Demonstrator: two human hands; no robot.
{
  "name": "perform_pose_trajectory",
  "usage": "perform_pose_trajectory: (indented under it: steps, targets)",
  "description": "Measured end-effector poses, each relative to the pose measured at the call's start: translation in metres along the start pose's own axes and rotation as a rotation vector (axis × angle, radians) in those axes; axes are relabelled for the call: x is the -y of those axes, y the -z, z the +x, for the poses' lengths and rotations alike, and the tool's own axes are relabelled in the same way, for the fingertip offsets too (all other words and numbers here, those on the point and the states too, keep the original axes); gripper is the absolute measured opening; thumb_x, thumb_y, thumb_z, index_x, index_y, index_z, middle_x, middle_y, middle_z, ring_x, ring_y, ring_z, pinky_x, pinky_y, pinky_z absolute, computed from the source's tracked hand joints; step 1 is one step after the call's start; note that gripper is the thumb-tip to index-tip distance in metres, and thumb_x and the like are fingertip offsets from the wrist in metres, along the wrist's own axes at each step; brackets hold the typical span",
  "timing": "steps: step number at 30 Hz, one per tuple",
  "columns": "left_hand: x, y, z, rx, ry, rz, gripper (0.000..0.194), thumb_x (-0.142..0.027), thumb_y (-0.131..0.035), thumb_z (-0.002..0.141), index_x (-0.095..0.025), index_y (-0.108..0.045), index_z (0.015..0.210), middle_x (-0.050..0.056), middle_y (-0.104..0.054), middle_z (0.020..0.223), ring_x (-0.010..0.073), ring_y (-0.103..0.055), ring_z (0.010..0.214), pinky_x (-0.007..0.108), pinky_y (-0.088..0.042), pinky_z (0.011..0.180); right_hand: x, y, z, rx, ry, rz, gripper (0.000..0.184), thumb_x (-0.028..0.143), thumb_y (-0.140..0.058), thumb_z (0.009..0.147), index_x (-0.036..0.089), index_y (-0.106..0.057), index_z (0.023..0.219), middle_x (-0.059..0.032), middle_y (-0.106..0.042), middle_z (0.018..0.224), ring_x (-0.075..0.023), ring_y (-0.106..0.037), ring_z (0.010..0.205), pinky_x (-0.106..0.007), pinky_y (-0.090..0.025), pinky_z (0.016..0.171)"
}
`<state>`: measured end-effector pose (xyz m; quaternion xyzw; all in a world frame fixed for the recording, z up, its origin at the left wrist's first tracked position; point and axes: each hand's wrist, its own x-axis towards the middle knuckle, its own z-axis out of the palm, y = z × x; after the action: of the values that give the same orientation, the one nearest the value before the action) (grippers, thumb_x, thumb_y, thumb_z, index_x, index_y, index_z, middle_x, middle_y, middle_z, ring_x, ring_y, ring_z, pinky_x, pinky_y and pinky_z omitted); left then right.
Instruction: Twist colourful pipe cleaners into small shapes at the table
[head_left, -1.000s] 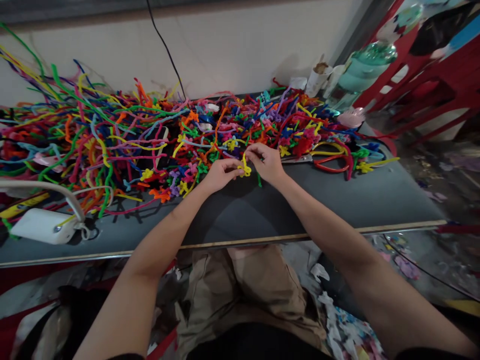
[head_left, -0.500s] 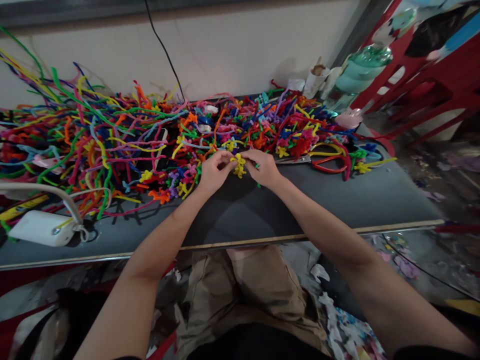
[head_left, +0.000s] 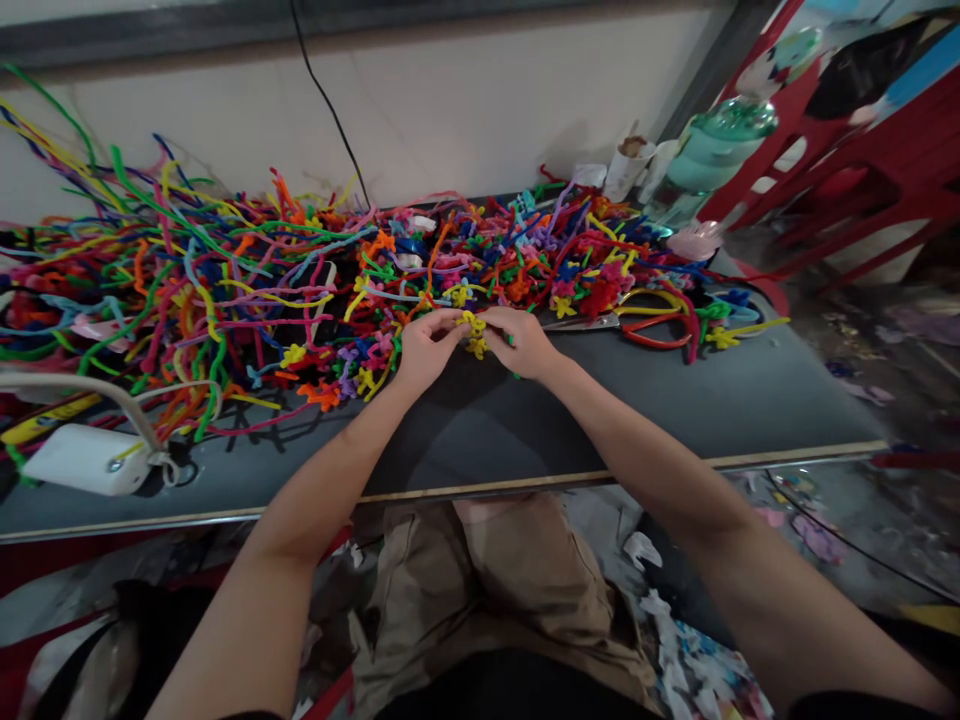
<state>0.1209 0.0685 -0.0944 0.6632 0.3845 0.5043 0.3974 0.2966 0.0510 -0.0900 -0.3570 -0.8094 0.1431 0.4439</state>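
Near the left end of the dark grey table, a white box lies by the front edge. Behind it, a tangled heap of fuzzy coloured stems runs rightward along the table's back. At the table's middle, the left hand pinches a small yellow looped piece between thumb and fingertips, just above the surface. The right hand meets it from the other side, fingertips also pinching the yellow piece, though its exact loops are hard to make out. Towards the table's right, scissors lie beside the heap, with a green bottle behind.
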Motion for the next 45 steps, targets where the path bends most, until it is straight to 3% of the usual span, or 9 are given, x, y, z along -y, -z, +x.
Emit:
perform_pose_trajectory:
  steps: [5, 11, 17, 22, 25, 30, 38, 41, 45]
  targets:
    - [-0.002, -0.001, 0.000, 0.010, 0.071, -0.040, 0.030, -0.042, -0.071, 0.076, -0.016, -0.065, 0.091, 0.001, -0.066, 0.071, 0.0109, -0.059, 0.059, 0.023, -0.049, 0.054, 0.000, -0.005, 0.002, 0.000, -0.177, 0.172, 0.026, 0.037, -0.046, 0.094, 0.018, -0.060, 0.084, -0.0028, -0.061, 0.077, -0.0128, -0.053, 0.068, -0.025, -0.041, 0.062]
    - [-0.009, 0.003, 0.000, 0.213, 0.026, 0.120, 0.030, -0.043, -0.068, 0.080, -0.018, -0.060, 0.093, 0.000, -0.064, 0.071, 0.0120, -0.062, 0.065, 0.023, -0.051, 0.063, -0.009, -0.001, 0.002, 0.104, -0.189, 0.165, 0.036, 0.051, -0.045, 0.093, 0.021, -0.046, 0.075, 0.0008, -0.051, 0.068, -0.0124, -0.046, 0.063, -0.026, -0.038, 0.060]
    - [-0.002, 0.005, 0.004, 0.203, 0.060, 0.059, 0.023, -0.036, -0.067, 0.082, -0.017, -0.061, 0.093, 0.002, -0.067, 0.077, 0.0125, -0.063, 0.066, 0.025, -0.053, 0.065, -0.020, -0.004, 0.001, 0.160, -0.435, 0.586, 0.049, 0.069, -0.047, 0.085, 0.020, -0.051, 0.079, 0.0012, -0.055, 0.065, -0.0120, -0.052, 0.061, -0.026, -0.043, 0.057]
    - [0.000, 0.005, 0.004, 0.244, 0.089, 0.050, 0.026, -0.033, -0.068, 0.080, -0.015, -0.061, 0.098, 0.002, -0.068, 0.076, 0.0119, -0.064, 0.065, 0.023, -0.053, 0.063, -0.022, -0.009, 0.002, 0.164, -0.498, 0.699, 0.037, 0.053, -0.068, 0.076, 0.018, -0.056, 0.079, 0.0037, -0.054, 0.062, -0.0075, -0.048, 0.053, -0.023, -0.043, 0.053]
    - [-0.001, 0.004, 0.001, 0.217, 0.058, 0.082, 0.025, -0.032, -0.069, 0.079, -0.015, -0.063, 0.096, 0.002, -0.068, 0.076, 0.0127, -0.065, 0.070, 0.025, -0.054, 0.069, -0.020, -0.009, 0.002, 0.128, -0.487, 0.624, 0.028, 0.043, -0.067, 0.077, 0.017, -0.056, 0.078, 0.0046, -0.053, 0.061, -0.0066, -0.046, 0.052, -0.021, -0.039, 0.051]
    - [0.001, 0.001, 0.000, 0.174, 0.061, 0.047, 0.028, -0.039, -0.070, 0.078, -0.015, -0.067, 0.091, 0.005, -0.072, 0.079, 0.0148, -0.067, 0.073, 0.028, -0.055, 0.073, -0.011, -0.003, 0.003, 0.097, -0.354, 0.406, 0.019, 0.033, -0.061, 0.076, 0.018, -0.051, 0.070, 0.0060, -0.046, 0.059, -0.0067, -0.040, 0.054, -0.022, -0.032, 0.052]
    - [0.004, -0.001, 0.000, 0.159, 0.105, -0.052, 0.037, -0.048, -0.075, 0.071, -0.014, -0.070, 0.084, 0.006, -0.073, 0.077, 0.0157, -0.067, 0.072, 0.030, -0.057, 0.072, 0.003, 0.002, 0.004, 0.077, -0.284, 0.173, 0.023, 0.025, -0.058, 0.074, 0.021, -0.038, 0.063, 0.0075, -0.038, 0.053, -0.0072, -0.034, 0.052, -0.023, -0.028, 0.053]
    - [0.001, -0.002, -0.001, 0.192, 0.136, -0.107, 0.040, -0.053, -0.075, 0.069, -0.014, -0.070, 0.079, 0.006, -0.072, 0.074, 0.0149, -0.067, 0.070, 0.029, -0.056, 0.071, 0.004, 0.003, 0.004, 0.091, -0.285, 0.164, 0.025, 0.024, -0.057, 0.073, 0.021, -0.036, 0.060, 0.0074, -0.038, 0.051, -0.0075, -0.034, 0.052, -0.023, -0.028, 0.053]
    - [-0.001, 0.000, 0.000, 0.153, 0.127, -0.089, 0.041, -0.054, -0.074, 0.070, -0.015, -0.069, 0.079, 0.006, -0.072, 0.075, 0.0147, -0.066, 0.070, 0.028, -0.056, 0.071, 0.003, -0.002, 0.002, 0.145, -0.339, 0.316, 0.015, 0.029, -0.051, 0.081, 0.020, -0.048, 0.069, 0.0044, -0.051, 0.058, -0.0096, -0.044, 0.054, -0.023, -0.035, 0.055]
